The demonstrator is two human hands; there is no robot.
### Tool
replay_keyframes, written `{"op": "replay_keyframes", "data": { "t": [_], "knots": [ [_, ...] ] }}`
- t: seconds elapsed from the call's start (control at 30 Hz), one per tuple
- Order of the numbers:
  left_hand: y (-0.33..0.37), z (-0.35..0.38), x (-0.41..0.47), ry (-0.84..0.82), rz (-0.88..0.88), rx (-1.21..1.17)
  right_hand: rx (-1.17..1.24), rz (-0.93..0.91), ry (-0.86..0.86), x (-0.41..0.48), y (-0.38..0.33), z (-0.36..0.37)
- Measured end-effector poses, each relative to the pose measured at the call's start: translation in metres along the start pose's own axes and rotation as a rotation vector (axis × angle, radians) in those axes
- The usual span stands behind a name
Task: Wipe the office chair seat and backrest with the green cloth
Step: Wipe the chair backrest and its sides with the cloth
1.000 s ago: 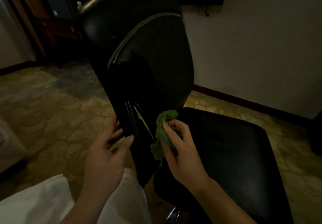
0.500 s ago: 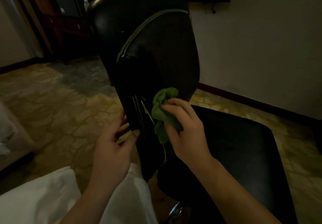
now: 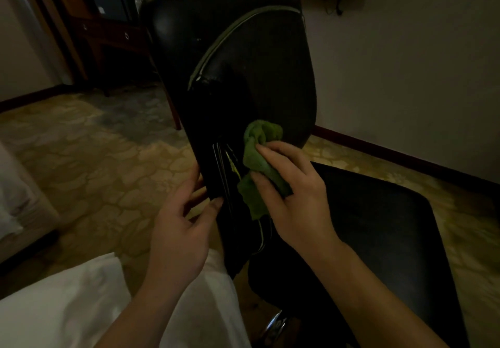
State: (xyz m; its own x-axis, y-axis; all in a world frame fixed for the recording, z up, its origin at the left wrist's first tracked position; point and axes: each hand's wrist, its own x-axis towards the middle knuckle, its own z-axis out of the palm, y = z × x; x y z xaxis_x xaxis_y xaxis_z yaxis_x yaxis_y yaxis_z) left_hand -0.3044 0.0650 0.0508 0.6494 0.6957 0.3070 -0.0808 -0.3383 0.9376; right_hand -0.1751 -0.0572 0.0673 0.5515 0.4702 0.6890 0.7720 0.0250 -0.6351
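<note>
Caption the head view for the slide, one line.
The right hand presses the green cloth against the lower backrest while the left hand grips its edge.

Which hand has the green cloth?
The right hand grips the cloth, pressing it on the backrest. The left hand holds only the backrest's edge, no cloth.

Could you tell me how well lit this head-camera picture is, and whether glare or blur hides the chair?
Head view: dim overall; the black backrest and seat sink into shadow with little surface detail; only a soft sheen on the backrest's upper left edge, no harsh glare; the green cloth and right hand read clearly, without marked blur.
</note>
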Motion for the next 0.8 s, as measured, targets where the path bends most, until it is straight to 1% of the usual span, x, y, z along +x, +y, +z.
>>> {"op": "replay_keyframes", "data": {
  "t": [0.17,0.23,0.37,0.47,0.57,0.67,0.73,0.8],
  "knots": [
    [0.003,0.0,-0.001,0.005,-0.001,0.005,0.003,-0.032,-0.143,-0.007,0.014,-0.005],
    [0.004,0.0,-0.002,0.018,-0.007,0.009,0.01,0.0,-0.168,-0.02,0.025,-0.009],
    [0.006,0.0,-0.002,0.024,-0.003,0.02,0.077,0.136,-0.19,-0.038,0.035,-0.011],
    [0.01,0.0,-0.003,-0.001,0.002,0.025,0.102,0.172,-0.193,-0.034,0.033,-0.016],
    [0.012,-0.001,-0.004,-0.012,0.006,0.032,0.072,0.138,-0.167,-0.015,0.022,-0.025],
    [0.012,-0.001,-0.004,-0.02,0.0,0.028,0.044,0.038,-0.102,0.01,0.008,-0.029],
    [0.012,-0.002,-0.004,-0.025,-0.005,0.03,0.033,-0.004,-0.119,0.02,0.003,-0.025],
    [0.013,-0.004,-0.003,-0.037,-0.003,0.042,0.034,-0.009,-0.136,0.018,0.004,-0.018]
  ]
}}
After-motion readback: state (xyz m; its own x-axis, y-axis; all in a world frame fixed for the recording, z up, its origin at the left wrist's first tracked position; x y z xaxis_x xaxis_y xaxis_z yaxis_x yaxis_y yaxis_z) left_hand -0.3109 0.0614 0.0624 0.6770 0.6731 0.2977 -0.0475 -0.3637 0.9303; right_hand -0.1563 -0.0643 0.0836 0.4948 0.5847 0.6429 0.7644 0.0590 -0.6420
